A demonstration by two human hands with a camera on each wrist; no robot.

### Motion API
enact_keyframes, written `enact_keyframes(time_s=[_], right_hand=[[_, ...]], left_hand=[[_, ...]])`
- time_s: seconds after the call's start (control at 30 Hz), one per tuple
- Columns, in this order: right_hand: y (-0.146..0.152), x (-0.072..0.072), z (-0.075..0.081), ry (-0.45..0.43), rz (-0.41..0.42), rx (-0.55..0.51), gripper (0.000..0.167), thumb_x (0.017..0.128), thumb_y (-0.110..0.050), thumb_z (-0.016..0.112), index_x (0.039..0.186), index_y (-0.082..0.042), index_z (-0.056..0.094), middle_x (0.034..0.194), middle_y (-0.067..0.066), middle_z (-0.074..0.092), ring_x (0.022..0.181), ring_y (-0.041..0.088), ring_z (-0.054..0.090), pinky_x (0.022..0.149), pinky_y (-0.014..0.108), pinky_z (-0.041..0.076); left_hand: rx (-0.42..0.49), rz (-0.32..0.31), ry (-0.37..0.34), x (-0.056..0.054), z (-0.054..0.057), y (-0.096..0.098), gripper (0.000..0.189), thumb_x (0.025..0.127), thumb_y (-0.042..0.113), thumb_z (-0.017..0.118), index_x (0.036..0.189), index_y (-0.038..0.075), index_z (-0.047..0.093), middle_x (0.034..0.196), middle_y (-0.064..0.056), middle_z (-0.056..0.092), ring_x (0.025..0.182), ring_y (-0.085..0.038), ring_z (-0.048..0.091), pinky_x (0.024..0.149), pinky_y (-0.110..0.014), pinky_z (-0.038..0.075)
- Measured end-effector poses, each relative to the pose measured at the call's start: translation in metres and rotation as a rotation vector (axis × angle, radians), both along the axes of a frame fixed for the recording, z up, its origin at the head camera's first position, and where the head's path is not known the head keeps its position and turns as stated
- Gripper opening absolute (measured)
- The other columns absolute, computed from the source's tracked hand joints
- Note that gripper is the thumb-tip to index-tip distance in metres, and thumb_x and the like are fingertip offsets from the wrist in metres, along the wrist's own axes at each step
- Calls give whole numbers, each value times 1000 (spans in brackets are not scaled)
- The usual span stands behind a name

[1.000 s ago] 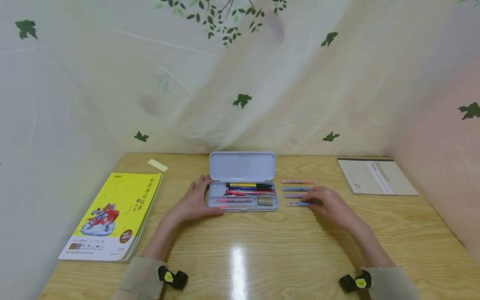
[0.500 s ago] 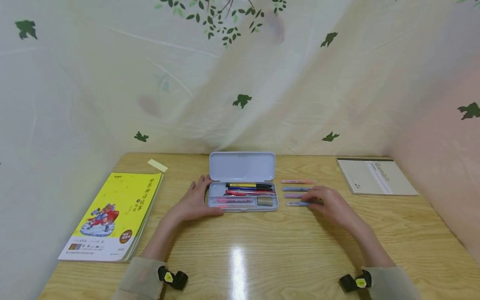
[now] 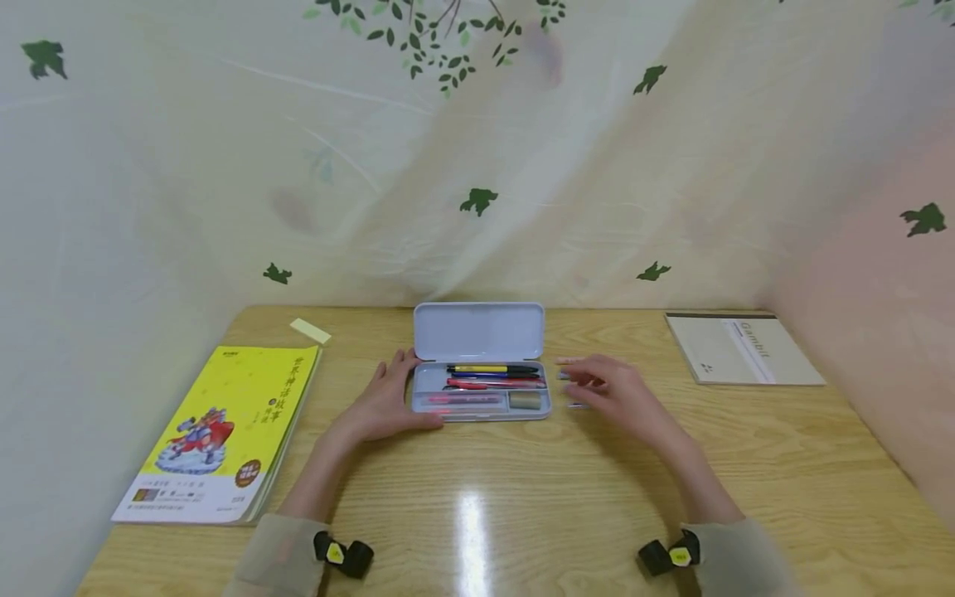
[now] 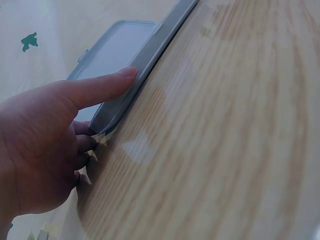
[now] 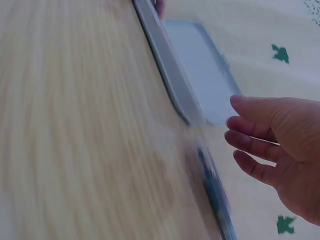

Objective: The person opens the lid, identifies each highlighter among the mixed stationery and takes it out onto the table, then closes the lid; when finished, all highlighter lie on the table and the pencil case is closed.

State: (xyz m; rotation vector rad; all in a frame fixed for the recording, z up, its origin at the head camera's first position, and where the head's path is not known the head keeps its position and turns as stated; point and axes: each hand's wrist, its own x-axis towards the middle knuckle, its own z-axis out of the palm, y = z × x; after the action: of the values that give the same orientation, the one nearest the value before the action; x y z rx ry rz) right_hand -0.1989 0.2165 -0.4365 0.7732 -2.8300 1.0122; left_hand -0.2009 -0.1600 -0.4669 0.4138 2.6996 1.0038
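The pale blue pencil case (image 3: 479,332) lies with its lid raised at the back. Inside are a yellow and black pen (image 3: 488,369), a red pen (image 3: 496,384), a pink pen (image 3: 466,399) and a grey-brown block (image 3: 525,400). My left hand (image 3: 384,408) grips the case's left end, thumb along its front wall, fingers round the far side. Just right of the case, my right hand (image 3: 615,398) hovers with nothing between thumb and fingers (image 5: 252,142). Beneath it lies a row of pens, mostly hidden; a blue one (image 5: 216,195) shows in the right wrist view.
On the left of the wooden table (image 3: 418,514) lies a yellow book (image 3: 276,398), with a pale yellow strip (image 3: 310,331) behind it. A grey notebook (image 3: 746,348) rests at the back right. A printed curtain (image 3: 373,224) hangs behind the table.
My right hand has left the nearest blue pen and shifted left over the row, closer to the case. The left hand keeps its grip on the case.
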Motion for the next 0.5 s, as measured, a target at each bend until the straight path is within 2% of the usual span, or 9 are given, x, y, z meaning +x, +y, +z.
enact_keyframes(time_s=[0.2, 0.33, 0.5], right_hand=[[-42, -1, 3, -64, 71, -65, 38, 96, -13, 73, 132, -5, 68, 117, 10, 74, 104, 21, 69, 91, 41, 62], [-66, -3, 3, -40, 125, -78, 39, 95, -14, 73, 133, -6, 67, 115, 8, 74, 103, 19, 70, 92, 40, 61], [-93, -3, 4, -77, 167, -77, 39, 96, -14, 72, 134, -6, 66, 115, 10, 74, 104, 22, 70, 94, 40, 62]], left_hand=[[3, -2, 0, 0, -2, 1, 107, 78, 49, 86, 158, 4, 31, 169, -24, 20, 158, -42, 20, 132, -59, 3], [1, 0, -11, -1, -2, 1, 108, 78, 50, 86, 158, 5, 30, 171, -24, 18, 159, -42, 18, 132, -59, 2], [6, 1, -10, 0, -2, -1, 108, 78, 50, 86, 159, 6, 29, 171, -24, 18, 160, -43, 15, 132, -60, 2]])
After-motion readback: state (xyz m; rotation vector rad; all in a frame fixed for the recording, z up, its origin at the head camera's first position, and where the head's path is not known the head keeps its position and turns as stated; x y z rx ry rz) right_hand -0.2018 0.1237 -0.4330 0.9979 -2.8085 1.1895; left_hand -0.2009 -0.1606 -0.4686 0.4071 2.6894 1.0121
